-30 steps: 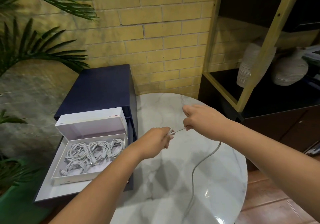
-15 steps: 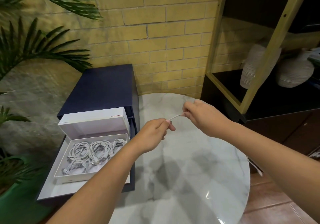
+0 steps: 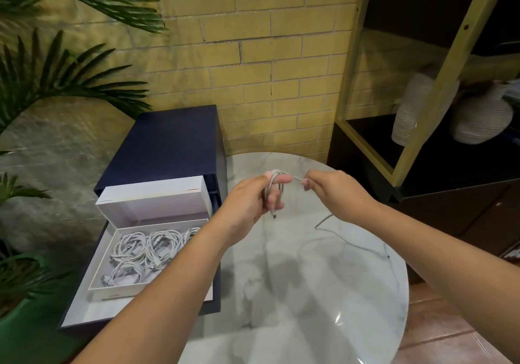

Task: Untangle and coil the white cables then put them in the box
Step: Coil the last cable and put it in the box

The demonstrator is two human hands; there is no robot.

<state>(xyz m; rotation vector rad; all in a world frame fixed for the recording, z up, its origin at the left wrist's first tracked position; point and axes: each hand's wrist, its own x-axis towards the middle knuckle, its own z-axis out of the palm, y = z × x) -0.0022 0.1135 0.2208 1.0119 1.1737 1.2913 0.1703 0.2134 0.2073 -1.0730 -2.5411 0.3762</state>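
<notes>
The box (image 3: 112,293) sits in the open drawer (image 3: 81,310) of a cabinet (image 3: 168,138), left of the table (image 3: 309,307), with coiled cables (image 3: 146,251) inside it. Above the table's far side, the left hand (image 3: 247,200) has a cable (image 3: 270,186) looped round its fingers, and the right hand (image 3: 334,192) pinches that cable just to its right. A wall (image 3: 267,68) stands behind. A shelf (image 3: 439,82) with vases (image 3: 478,118) stands to the right, and a plant (image 3: 56,76) to the far left.

Warm, dimmish light from where I'm driving; glare on the round marble tabletop (image 3: 323,293), soft shadows, fisheye-bent edges, slight motion blur.
</notes>
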